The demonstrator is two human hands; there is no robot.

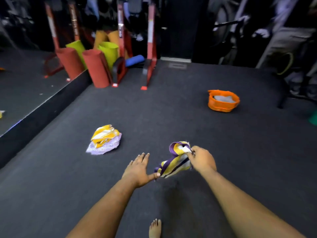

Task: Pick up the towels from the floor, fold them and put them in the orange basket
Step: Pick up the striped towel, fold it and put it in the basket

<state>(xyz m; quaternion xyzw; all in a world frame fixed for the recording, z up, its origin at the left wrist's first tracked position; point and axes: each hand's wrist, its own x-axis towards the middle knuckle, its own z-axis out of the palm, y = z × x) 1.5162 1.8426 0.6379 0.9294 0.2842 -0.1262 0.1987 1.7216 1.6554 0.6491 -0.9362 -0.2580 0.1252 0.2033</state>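
Dark grey carpet (171,117) covers the floor. Right hand (202,160) pinches the upper end of a purple, yellow and white striped towel (176,162), held above the carpet. Left hand (139,169) has its fingers straight and spread, its thumb touching the towel's lower corner. A second crumpled towel pile (104,140) lies well to the left. Orange basket (223,100), holding a grey cloth (223,99), stands far right. Rolled mats (96,66) lean at the rear.

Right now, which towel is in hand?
The purple-striped yellow towel, pinched by the right hand; the yellow-and-lilac towels lie on the floor, untouched.
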